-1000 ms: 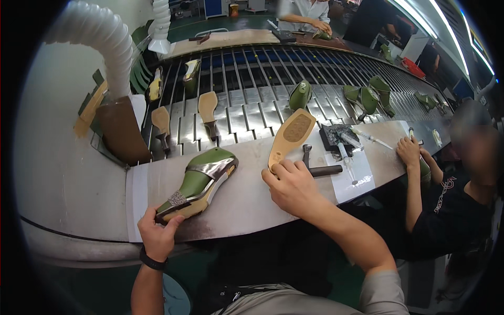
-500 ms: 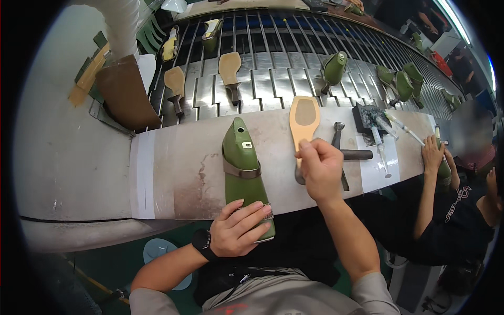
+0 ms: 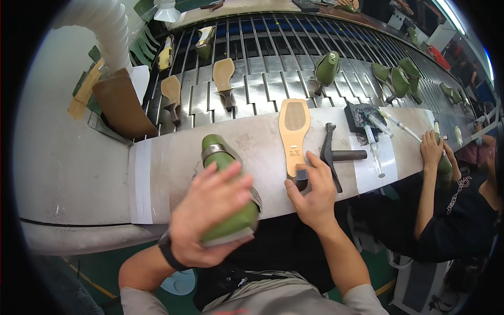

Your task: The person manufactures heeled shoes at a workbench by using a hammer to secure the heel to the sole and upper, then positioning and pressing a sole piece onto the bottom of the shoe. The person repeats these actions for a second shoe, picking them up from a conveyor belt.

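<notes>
My left hand (image 3: 207,210), blurred by motion, is closed around a green shoe last (image 3: 229,220). A metallic-looking strap crosses the last near its far end, and a textured band shows at its right side. The last slants over the front edge of the table. To the right lies a tan sole (image 3: 294,137) with a dark heel (image 3: 301,179) at its near end. My right hand (image 3: 316,191) is beside this heel, thumb and fingers spread around it. Whether they touch it is hard to tell. A hammer (image 3: 329,155) rests just right of that hand.
A dark tray (image 3: 362,119) and several syringes (image 3: 374,152) lie on the right. Beyond the table, a slatted metal conveyor (image 3: 257,89) carries more soles and green shoes. A brown board (image 3: 126,100) and white hose (image 3: 113,37) stand left. A co-worker's hands (image 3: 431,152) hold a green shoe at right.
My left hand has gone from lying on the last's near end to gripping it; the last has shifted left and tilted. My right hand has opened from a pinch and moved down to the heel.
</notes>
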{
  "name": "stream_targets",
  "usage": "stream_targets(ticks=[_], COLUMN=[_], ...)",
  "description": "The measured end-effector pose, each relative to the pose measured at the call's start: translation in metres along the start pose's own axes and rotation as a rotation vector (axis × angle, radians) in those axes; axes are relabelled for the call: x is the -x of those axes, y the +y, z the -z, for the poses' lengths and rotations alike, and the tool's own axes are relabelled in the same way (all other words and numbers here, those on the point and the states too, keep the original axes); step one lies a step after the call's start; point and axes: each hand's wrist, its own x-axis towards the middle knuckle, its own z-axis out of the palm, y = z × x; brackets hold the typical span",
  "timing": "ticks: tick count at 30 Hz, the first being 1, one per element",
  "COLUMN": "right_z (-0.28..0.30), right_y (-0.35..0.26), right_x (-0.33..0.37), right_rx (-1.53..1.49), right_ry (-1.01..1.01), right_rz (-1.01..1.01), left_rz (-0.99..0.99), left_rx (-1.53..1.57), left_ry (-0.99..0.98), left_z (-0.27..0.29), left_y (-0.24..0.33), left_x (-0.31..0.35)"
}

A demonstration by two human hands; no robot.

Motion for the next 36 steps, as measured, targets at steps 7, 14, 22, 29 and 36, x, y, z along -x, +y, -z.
stream_targets(ticks=[7,14,22,29,36], right_z=[0.052,0.044,0.04,0.037,0.026], right_y=[-0.024,-0.019,-0.082,-0.14,-0.157], right_x=[0.059,0.106,0.049,-0.002,-0.01], right_rx=[-0.511,-1.264,-1.244,-1.03,-1.005], right_ry=[-0.085,-0.242,-0.226,-0.542,-0.464], right_rz=[-0.262,-1.116,-0.521,-0.201,-0.24], left_rz=[0.309,0.301,0.349,0.243,0.23], left_rx=[0.762,0.821,1.025,1.018,1.211], left_ry=[0.352,0.329,0.213,0.142,0.116], left_z=[0.025,0.034,0.026,0.018,0.027], left_y=[-0.007,-0.01,-0.008,-0.003,-0.001], left_x=[-0.044,-0.04,-0.059,-0.046,-0.027])
